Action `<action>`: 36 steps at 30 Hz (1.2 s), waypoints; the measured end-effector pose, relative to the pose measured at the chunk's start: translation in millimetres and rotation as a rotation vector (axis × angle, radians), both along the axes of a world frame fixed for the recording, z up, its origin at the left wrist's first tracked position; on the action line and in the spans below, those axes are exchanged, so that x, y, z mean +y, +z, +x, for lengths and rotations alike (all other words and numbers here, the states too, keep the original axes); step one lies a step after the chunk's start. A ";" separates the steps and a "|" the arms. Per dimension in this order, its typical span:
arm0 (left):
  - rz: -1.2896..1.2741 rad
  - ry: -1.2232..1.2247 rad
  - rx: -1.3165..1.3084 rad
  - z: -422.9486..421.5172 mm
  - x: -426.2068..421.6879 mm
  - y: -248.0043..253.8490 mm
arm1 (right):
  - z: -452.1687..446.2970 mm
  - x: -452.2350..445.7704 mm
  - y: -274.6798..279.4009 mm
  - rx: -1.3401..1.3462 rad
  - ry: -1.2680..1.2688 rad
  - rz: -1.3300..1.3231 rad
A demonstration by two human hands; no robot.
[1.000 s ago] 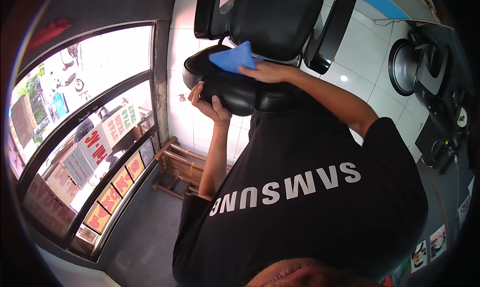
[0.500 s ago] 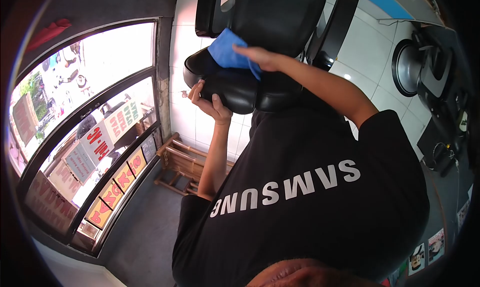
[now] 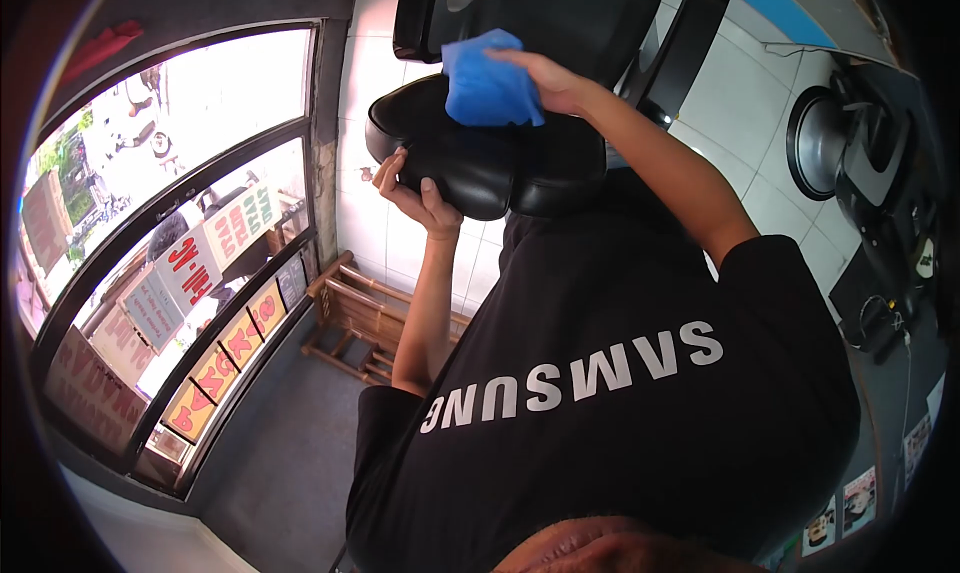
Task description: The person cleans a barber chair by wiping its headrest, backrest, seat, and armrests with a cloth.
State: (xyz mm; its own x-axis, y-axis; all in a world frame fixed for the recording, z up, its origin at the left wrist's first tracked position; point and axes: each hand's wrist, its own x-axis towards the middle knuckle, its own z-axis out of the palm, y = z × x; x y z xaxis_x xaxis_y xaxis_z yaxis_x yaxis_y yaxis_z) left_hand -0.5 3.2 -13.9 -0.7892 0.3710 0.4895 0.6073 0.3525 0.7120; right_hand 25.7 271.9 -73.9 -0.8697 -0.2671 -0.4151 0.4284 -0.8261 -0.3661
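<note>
On the left, the left hand (image 3: 420, 201) gripped the near-left edge of the black cushion (image 3: 460, 173). Farther right and forward, the blue cloth (image 3: 488, 88) hung across the cushion's far side, contact unclear, clutched in the right hand (image 3: 550, 81), its fingers partly hidden beneath.
</note>
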 end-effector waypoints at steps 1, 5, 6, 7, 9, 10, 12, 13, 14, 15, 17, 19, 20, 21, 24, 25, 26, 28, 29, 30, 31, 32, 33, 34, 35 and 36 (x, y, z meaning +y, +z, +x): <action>-0.004 -0.001 0.004 0.3 -0.2 0.1 | -10.0 -15.1 -1.8 0.038 0.087 0.163; -0.020 0.005 -0.028 2.1 -2.1 1.0 | -17.9 -60.4 30.8 0.327 0.166 0.792; -0.009 0.001 -0.036 2.2 -2.3 0.3 | -17.9 -62.0 31.1 0.367 0.216 0.905; 0.002 -0.004 -0.044 2.5 -3.1 0.2 | -13.8 -61.1 31.1 0.301 0.284 0.916; 0.030 -0.004 -0.025 3.6 -1.9 -1.2 | -0.2 -50.2 29.7 0.169 0.419 0.938; 0.045 -0.007 -0.015 2.9 -0.3 -2.3 | 6.9 -47.1 16.7 0.211 0.341 0.977; 0.055 -0.001 -0.022 5.4 -1.3 -1.6 | 31.3 -45.7 -16.0 0.286 0.188 1.042; 0.063 0.000 -0.023 5.2 0.0 -2.5 | 42.8 -31.5 -10.9 0.200 0.241 0.940; 0.067 0.005 -0.023 5.6 0.9 -2.4 | 56.2 -13.9 5.8 0.114 0.292 0.833; 0.068 0.010 -0.026 6.9 1.1 -1.2 | 71.9 -0.8 12.7 0.028 0.341 0.722; 0.071 0.020 -0.030 7.5 4.6 -1.1 | 87.0 34.1 -4.1 -0.069 0.343 0.606; 0.057 0.032 -0.037 9.1 4.3 2.1 | 89.5 52.1 17.9 -0.151 0.213 0.645; 0.052 0.035 -0.041 9.7 4.5 2.9 | 87.5 55.7 24.2 -0.207 0.168 0.699; 0.049 0.036 -0.044 9.5 5.0 3.7 | 82.5 59.5 20.7 -0.182 0.157 0.646; 0.036 0.026 -0.043 8.4 5.0 4.3 | 54.9 42.9 5.0 -0.005 0.103 0.723; 0.030 0.020 -0.043 9.1 4.4 4.9 | 39.7 29.4 8.0 0.050 0.054 0.712; 0.027 0.022 -0.044 9.3 4.3 5.5 | 28.1 17.9 12.7 0.122 0.064 0.709; 0.022 0.026 -0.044 9.6 4.7 6.1 | -6.4 -6.0 9.2 0.192 0.338 0.863; 0.022 0.027 -0.047 9.4 4.6 5.6 | -18.5 -23.1 15.5 0.242 0.371 0.988; 0.022 0.029 -0.050 9.5 4.5 4.9 | -23.3 -36.8 16.9 0.293 0.405 1.113; 0.022 0.032 -0.053 9.7 3.9 4.8 | -22.4 -42.6 13.3 0.300 0.438 1.099; 0.025 0.026 -0.052 10.2 3.3 4.3 | -21.5 -47.4 10.6 0.304 0.471 1.086; 0.029 0.021 -0.051 10.7 2.2 3.7 | -21.8 -50.6 9.4 0.308 0.506 1.074; 0.037 0.019 -0.048 10.2 2.8 2.7 | -16.2 -47.0 9.2 0.284 0.533 1.104; 0.043 0.024 -0.046 9.7 4.3 2.1 | -1.3 -37.5 8.4 0.262 0.560 1.137; 0.045 0.028 -0.047 10.5 4.1 3.1 | 15.1 -28.1 6.4 0.237 0.586 1.164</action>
